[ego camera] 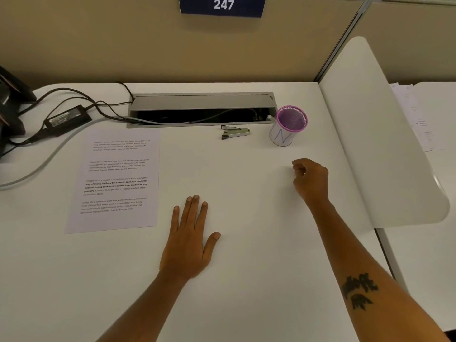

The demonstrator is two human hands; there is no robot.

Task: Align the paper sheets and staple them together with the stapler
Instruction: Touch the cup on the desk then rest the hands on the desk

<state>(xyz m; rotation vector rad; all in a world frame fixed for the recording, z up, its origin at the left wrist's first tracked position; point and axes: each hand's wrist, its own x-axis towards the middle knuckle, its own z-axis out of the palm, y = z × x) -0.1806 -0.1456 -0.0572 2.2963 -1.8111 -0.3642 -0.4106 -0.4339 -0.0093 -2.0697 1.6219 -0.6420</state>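
Your left hand [188, 239] lies flat on the bench [246, 280], palm down, fingers spread, holding nothing. Your right hand [311, 180] hovers or rests further up and to the right, fingers curled loosely inward; nothing is visible in it.

The paper sheets [116, 180] lie flat to the left of your left hand, just beside its fingertips, not touching. Long axis runs away from you, tilted slightly clockwise; the text reads upright from your side. It looks like one stack, and how many sheets cannot be told. Left hand is clearly the nearer one.

The stapler [235, 132] sits near the far edge, just in front of the open cable tray [201, 109], and left of the purple mesh pen cup [288, 125]. Long axis runs left to right across the bench, and its jaws gape toward the left with the hinge end at the right. It lies up and left from your right hand, which is the nearer one.

Judgement: nothing begun yet; likely left goes for paper, right for stapler.
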